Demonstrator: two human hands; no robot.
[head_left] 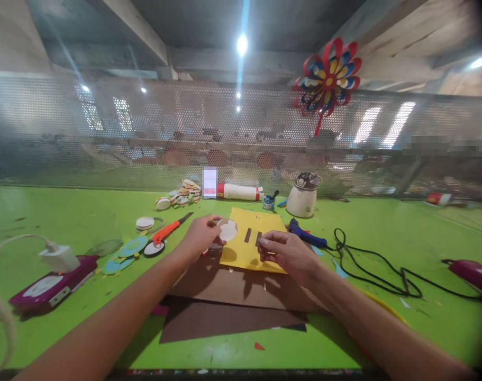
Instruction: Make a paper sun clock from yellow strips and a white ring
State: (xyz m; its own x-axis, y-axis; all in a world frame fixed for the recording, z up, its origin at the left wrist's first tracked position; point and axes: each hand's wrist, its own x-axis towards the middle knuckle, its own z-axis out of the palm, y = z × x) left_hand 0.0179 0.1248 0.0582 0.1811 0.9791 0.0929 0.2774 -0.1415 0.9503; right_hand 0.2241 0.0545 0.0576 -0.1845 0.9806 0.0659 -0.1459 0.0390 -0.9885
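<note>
My left hand (204, 233) is closed on the edge of a white paper disc (228, 230), lifted by the left side of a yellow paper sheet (236, 254). Thumb and fingertips of my right hand (282, 248) are pinched at a short dark brown paper strip (258, 238) over the sheet. A second brown strip (247, 235) lies just left of it. Under the yellow sheet are a brown board (197, 280) and darker brown paper (209, 320). The lower end of the pinched strip is hidden by my fingers.
Left are an orange-handled knife (167, 232), blue paper rings (125, 254) and a purple power strip (52, 286). Right are a blue glue gun (307, 234) with its looping black cord (378, 286) and a white kettle-like pot (301, 198). A white roll (241, 191) lies behind.
</note>
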